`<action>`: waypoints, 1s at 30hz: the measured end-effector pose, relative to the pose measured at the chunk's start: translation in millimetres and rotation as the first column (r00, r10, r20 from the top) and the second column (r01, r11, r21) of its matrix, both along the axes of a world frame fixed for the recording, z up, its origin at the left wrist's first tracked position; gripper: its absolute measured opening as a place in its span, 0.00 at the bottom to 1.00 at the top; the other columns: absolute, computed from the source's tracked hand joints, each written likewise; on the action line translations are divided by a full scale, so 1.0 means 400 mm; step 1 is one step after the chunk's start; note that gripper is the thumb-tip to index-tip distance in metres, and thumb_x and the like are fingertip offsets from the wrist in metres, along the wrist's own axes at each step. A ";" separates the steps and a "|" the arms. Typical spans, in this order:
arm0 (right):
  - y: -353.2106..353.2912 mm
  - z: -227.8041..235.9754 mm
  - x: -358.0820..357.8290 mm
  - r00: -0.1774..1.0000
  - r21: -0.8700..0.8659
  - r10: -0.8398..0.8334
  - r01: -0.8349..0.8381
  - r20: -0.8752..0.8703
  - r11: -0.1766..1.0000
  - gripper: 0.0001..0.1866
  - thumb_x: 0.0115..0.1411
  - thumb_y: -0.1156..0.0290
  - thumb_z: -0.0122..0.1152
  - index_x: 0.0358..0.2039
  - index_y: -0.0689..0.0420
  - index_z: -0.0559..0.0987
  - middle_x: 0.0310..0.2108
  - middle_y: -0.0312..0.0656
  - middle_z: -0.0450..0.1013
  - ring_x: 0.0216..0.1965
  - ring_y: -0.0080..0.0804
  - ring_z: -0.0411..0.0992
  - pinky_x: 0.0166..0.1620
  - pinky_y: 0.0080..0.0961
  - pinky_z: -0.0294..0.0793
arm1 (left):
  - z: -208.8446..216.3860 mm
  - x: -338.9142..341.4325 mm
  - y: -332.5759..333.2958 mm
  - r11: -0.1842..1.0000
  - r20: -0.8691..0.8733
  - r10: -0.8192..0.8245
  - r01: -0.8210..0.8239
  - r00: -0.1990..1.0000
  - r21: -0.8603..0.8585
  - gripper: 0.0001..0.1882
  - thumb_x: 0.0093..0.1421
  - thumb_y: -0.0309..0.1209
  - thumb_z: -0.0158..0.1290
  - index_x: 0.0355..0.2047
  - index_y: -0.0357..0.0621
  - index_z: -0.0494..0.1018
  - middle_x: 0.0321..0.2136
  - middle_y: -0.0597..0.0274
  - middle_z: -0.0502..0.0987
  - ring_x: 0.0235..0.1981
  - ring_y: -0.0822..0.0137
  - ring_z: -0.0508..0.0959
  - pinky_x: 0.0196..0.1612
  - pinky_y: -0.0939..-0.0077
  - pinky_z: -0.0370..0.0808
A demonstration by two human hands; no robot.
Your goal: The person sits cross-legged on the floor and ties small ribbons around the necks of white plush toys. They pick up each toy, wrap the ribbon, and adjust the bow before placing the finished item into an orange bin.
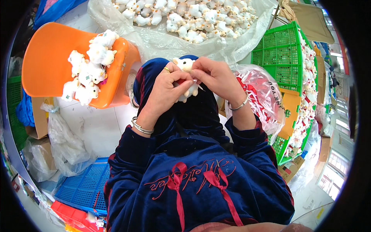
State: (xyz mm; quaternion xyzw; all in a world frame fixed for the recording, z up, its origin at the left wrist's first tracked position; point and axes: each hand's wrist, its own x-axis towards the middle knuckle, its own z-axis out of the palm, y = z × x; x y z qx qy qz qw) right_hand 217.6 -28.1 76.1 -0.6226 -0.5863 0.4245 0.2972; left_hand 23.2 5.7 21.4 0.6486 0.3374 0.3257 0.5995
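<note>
Upward, at eleven o'clock, the left hand (pixel 163 91) holds a white plush animal (pixel 186 65) at twelve, cream-faced and black-eyed with red at its neck, while toward one the right hand (pixel 220 80) pinches narrowly, on what I cannot tell.

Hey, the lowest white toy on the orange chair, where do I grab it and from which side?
I'd grip the toy around its rounded body, behind the head, which seems to point right. Come from the picture's lower side: other toys crowd it above and left, while the chair shows bare orange below it.
</note>
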 end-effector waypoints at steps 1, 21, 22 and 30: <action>0.003 0.010 -0.006 0.999 -0.010 0.001 -0.001 0.045 1.000 0.08 0.65 0.69 0.61 0.34 0.61 0.78 0.25 0.46 0.77 0.25 0.35 0.76 0.31 0.29 0.74 | 0.005 0.002 0.000 1.000 -0.011 -0.004 0.003 1.000 -0.017 0.04 0.60 0.26 0.63 0.33 0.38 0.81 0.33 0.66 0.70 0.34 0.74 0.72 0.37 0.82 0.69; -0.025 -0.088 -0.001 0.933 -0.007 -0.044 0.045 -0.356 0.999 0.04 0.67 0.74 0.63 0.39 0.61 0.80 0.32 0.30 0.77 0.35 0.14 0.70 0.39 0.18 0.73 | 0.003 -0.006 0.036 0.995 -0.202 -0.071 0.057 0.977 -0.076 0.10 0.63 0.31 0.60 0.35 0.35 0.82 0.26 0.65 0.75 0.27 0.77 0.75 0.33 0.80 0.72; -0.022 -0.086 0.006 0.932 -0.017 -0.014 0.008 -0.362 1.000 0.04 0.67 0.75 0.62 0.39 0.62 0.80 0.32 0.30 0.77 0.35 0.14 0.70 0.39 0.18 0.72 | 0.000 -0.007 0.038 0.994 -0.193 -0.079 0.063 0.978 -0.084 0.10 0.64 0.32 0.60 0.35 0.35 0.81 0.27 0.66 0.75 0.27 0.77 0.75 0.33 0.80 0.72; 0.016 -0.045 0.052 0.954 -0.153 0.139 -0.184 -0.265 0.971 0.02 0.66 0.76 0.64 0.36 0.61 0.82 0.34 0.29 0.77 0.35 0.12 0.70 0.39 0.13 0.70 | 0.014 -0.007 0.041 0.984 -0.104 -0.108 0.091 0.989 -0.155 0.12 0.66 0.33 0.60 0.36 0.33 0.80 0.28 0.65 0.74 0.28 0.76 0.74 0.33 0.78 0.72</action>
